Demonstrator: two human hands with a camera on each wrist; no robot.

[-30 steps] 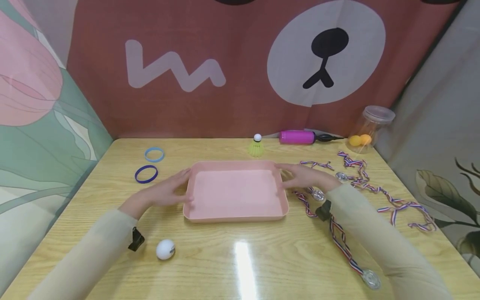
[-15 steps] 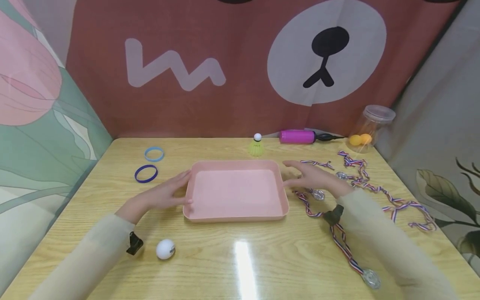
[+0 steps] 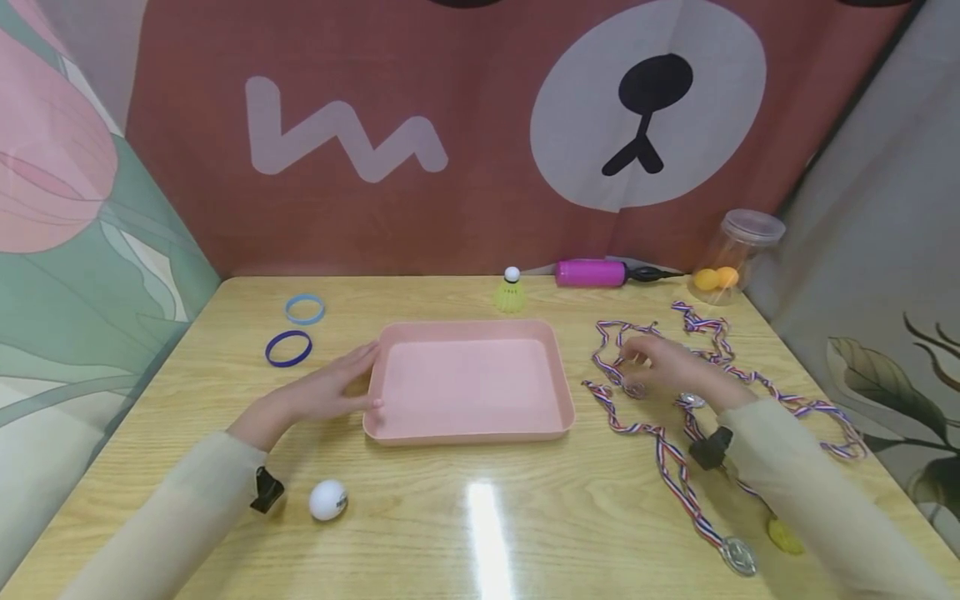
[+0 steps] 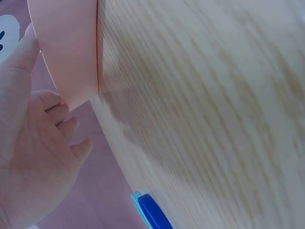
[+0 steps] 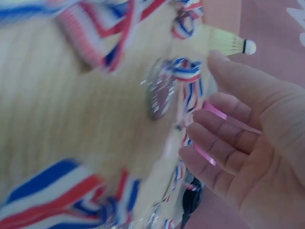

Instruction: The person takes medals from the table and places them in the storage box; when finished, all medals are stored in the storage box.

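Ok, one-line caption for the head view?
Left hand rests against the pink tray while the right hand reaches over the ribboned medals on the wooden table.

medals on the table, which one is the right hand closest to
The silver medal just right of the pink tray, under the right hand's fingertips. The other medals, one by the wrist and one at the near edge, lie farther off.

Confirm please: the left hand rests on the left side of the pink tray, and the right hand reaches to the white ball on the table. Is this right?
Not quite. The left hand does rest on the left side of the pink tray, but the right hand reaches to the medals with striped ribbons, not the white ball, which lies near the left sleeve. The head view shows it.
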